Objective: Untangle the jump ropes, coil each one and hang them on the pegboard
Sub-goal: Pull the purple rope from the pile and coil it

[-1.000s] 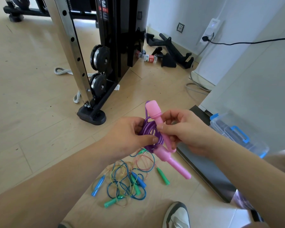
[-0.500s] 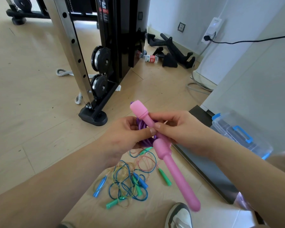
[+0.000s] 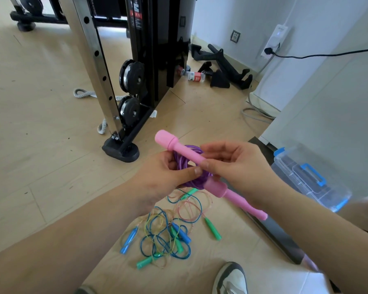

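Tipped further left than half a second ago, the upper pink handle (image 3: 174, 144) lies flatter, and the lower pink handle (image 3: 236, 198) has swung up from hanging long to pointing down-right. The left hand (image 3: 168, 175) curls round the purple coil (image 3: 187, 164), thumb pressing its loops. The right hand (image 3: 232, 164) pinches the upper handle's shaft. This rope looks nearly bundled. The tangled ropes (image 3: 168, 230) lie unsorted on the floor (image 3: 40, 145) beneath.

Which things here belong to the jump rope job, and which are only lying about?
For the job: purple rope and its pink handles, held by left hand and right hand; tangled ropes on the floor.
Lying about: water bottle; clear box; grey cord; weight machine; black bars.
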`<state>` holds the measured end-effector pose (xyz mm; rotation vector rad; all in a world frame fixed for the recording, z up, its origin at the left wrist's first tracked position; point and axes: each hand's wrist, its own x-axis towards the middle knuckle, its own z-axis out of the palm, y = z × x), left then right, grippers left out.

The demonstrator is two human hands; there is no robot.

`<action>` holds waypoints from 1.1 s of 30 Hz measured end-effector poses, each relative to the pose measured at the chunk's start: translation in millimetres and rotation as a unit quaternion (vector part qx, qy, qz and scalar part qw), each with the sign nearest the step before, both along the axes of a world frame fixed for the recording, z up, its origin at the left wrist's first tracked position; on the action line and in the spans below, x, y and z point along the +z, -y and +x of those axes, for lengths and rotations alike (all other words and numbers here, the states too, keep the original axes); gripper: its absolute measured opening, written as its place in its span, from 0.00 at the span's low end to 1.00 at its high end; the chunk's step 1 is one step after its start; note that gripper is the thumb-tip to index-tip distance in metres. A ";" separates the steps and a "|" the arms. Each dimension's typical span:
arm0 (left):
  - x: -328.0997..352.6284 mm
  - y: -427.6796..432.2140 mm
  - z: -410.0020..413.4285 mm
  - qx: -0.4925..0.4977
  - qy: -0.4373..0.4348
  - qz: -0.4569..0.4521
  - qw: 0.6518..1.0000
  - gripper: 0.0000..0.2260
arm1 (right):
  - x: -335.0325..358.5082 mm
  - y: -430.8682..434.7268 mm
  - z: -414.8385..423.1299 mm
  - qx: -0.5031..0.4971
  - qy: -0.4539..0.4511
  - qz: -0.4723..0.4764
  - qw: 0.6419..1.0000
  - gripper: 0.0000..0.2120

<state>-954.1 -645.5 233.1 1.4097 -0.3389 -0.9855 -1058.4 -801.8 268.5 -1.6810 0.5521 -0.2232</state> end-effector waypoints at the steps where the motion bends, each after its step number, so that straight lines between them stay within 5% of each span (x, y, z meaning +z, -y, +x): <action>1: 0.3 -0.3 1.0 0.005 -0.021 -0.010 1.000 0.18 | -1.0 -2.7 1.3 -0.011 0.006 0.022 1.000 0.13; 8: 1.5 -3.9 1.3 -0.043 -0.066 -0.031 0.996 0.15 | -6.0 -3.6 2.8 0.028 0.016 -0.015 0.999 0.12; 14: 8.3 -1.1 3.6 0.017 -0.077 -0.006 0.997 0.18 | -2.4 -11.5 5.1 0.058 0.016 -0.146 0.987 0.11; 17: 11.5 -0.3 5.4 0.042 -0.080 -0.009 0.996 0.19 | -0.8 -3.3 6.0 -0.007 0.020 -0.223 0.975 0.21; 20: 13.1 -2.4 3.8 0.020 -0.056 -0.012 0.998 0.17 | -6.3 17.9 -1.4 0.070 -0.006 -0.010 0.998 0.32; 26: 13.0 -6.7 4.8 -0.036 -0.001 -0.008 0.999 0.16 | -20.0 27.4 -11.5 0.251 -0.042 0.189 0.948 0.25; 33: 6.3 -2.3 4.5 0.023 0.100 0.028 0.994 0.18 | -34.8 25.6 -7.3 0.164 -0.016 0.143 0.976 0.25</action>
